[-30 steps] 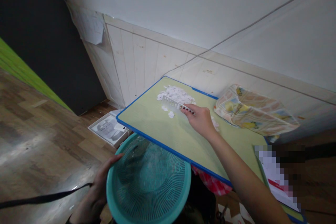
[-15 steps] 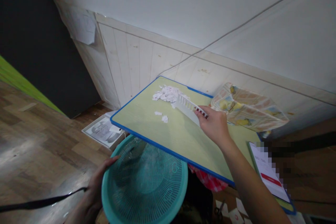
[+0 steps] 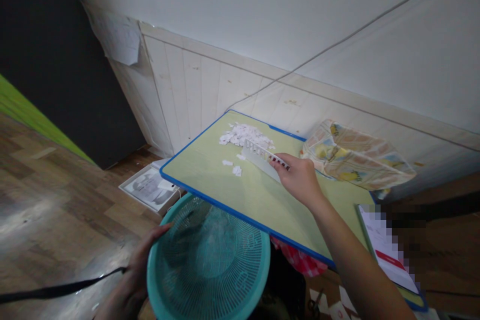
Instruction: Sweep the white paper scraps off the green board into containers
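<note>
In the head view, the right hand (image 3: 300, 177) pinches one end of a white plastic slotted strip (image 3: 258, 156), like a small comb, with the fingers closed around it. Half a second ago the strip was lifted a little and tipped up; now it is back down on the pale green table top with the blue edge (image 3: 225, 185), just behind the pile of small white paper scraps (image 3: 245, 135) that lies past the fingertips. A few loose white scraps (image 3: 232, 167) lie on the near side of the strip, toward the left hand. It looks as if the strip is set to push scraps along the table. The left hand (image 3: 137, 275) is low and close to the body, curled around the rim of a round teal plastic mesh basket (image 3: 210, 260), which sits just under the near edge of the table, about where it was before. To the right of the right hand lies a crumpled colourful printed cloth (image 3: 356, 157).
</note>
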`<state>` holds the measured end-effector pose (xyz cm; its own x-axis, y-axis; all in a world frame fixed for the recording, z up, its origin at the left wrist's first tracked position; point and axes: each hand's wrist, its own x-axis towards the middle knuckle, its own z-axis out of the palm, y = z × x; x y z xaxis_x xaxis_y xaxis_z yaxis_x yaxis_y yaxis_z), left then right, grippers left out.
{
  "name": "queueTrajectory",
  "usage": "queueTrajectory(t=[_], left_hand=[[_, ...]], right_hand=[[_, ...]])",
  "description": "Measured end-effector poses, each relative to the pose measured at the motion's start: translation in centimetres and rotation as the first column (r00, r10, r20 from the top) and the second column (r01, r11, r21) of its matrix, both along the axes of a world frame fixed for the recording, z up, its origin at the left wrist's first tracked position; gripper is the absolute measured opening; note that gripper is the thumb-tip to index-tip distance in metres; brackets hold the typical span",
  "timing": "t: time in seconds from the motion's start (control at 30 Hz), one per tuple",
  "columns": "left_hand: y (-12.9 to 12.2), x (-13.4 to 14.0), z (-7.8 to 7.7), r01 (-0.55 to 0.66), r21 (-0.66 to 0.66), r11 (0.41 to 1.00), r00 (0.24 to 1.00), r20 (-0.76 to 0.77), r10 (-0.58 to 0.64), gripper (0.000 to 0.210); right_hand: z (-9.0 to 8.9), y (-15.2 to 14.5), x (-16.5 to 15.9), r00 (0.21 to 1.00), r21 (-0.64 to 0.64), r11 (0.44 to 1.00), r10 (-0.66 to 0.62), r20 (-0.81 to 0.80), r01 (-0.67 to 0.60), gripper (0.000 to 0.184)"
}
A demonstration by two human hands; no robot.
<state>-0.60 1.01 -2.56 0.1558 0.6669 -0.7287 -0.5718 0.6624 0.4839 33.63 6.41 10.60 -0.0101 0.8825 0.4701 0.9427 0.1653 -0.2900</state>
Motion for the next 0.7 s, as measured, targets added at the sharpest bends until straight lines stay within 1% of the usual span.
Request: queueTrajectory(t=[0.07,0.13,0.23,0.3,0.37,0.5,0.6,0.7], left_hand=[[0.0,0.2,0.5,0.011,0.002,1.000,1.000,0.025,-0.011,0.007],[-0.1,0.3,0.7,0.009,0.027,1.000,1.000,0.009,-0.010,0.005],[-0.2,0.1,0.2,0.006,0.074,0.997,0.999,-0.038,-0.003,0.010],[-0.2,-0.1,-0.1,0.013,0.063,0.998,1.000,-0.019,-0.012,0.013],[-0.1,-0.1,-0.1,0.034,0.031,0.999,0.999,0.013,-0.035,0.016],[0.0,0.1,0.7,0.057,-0.003,0.998,0.996,0.067,-0.057,0.013],[0.0,0.3,1.1,0.055,0.029,0.998,0.997,0.060,-0.057,0.009],[0.0,0.3,1.1,0.071,0.023,0.997,0.995,0.063,-0.073,0.013]], right_hand=[[0.1,-0.2,-0.4,0.999,-0.001,0.999,0.033,-0.042,-0.033,0.023],[0.2,-0.4,-0.7,0.997,0.021,0.999,0.036,-0.071,-0.035,0.023],[0.4,-0.7,-1.0,0.996,0.042,0.999,0.032,-0.082,-0.029,0.024],[0.5,-0.8,-1.2,0.995,0.026,0.998,0.056,-0.080,-0.054,0.023],[0.7,-1.1,-1.4,0.993,-0.002,0.996,0.091,-0.070,-0.091,0.021],[1.5,-2.0,-1.1,0.990,-0.047,0.990,0.133,-0.048,-0.135,0.018],[2.0,-2.5,-0.5,0.990,-0.022,0.991,0.130,-0.050,-0.131,0.017],[1.9,-2.6,-0.1,0.992,0.011,0.993,0.118,-0.041,-0.118,0.018]])
